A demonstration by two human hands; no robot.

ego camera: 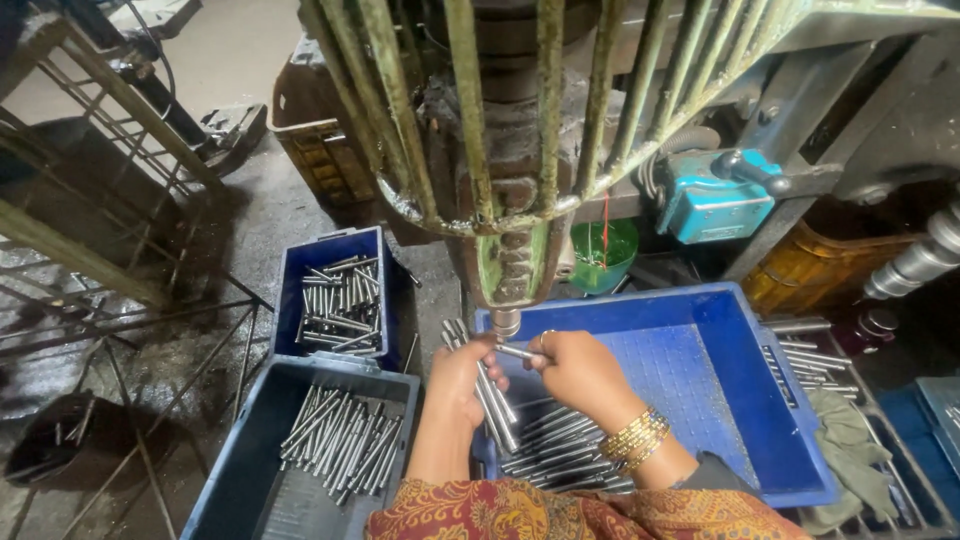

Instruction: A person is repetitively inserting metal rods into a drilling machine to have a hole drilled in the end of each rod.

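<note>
Rods (560, 450), blue tray (700, 380), perhaps press (507, 322)

Left hand (462, 385) grips rods (490, 395); right hand (578, 372) pinches pin (515, 352).

Grimy floor (250, 215) — blue crates (345, 290) of rods

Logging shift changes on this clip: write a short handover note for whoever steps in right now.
Left hand grips a bundle of steel rods. Right hand holds a single rod just under the press tip. More rods lie in the blue tray below the hands. Two bins on the left, the dark-blue crate and the grey crate, also hold rods; which are finished cannot be told. The loose rods in the tray are unhandled.
</note>
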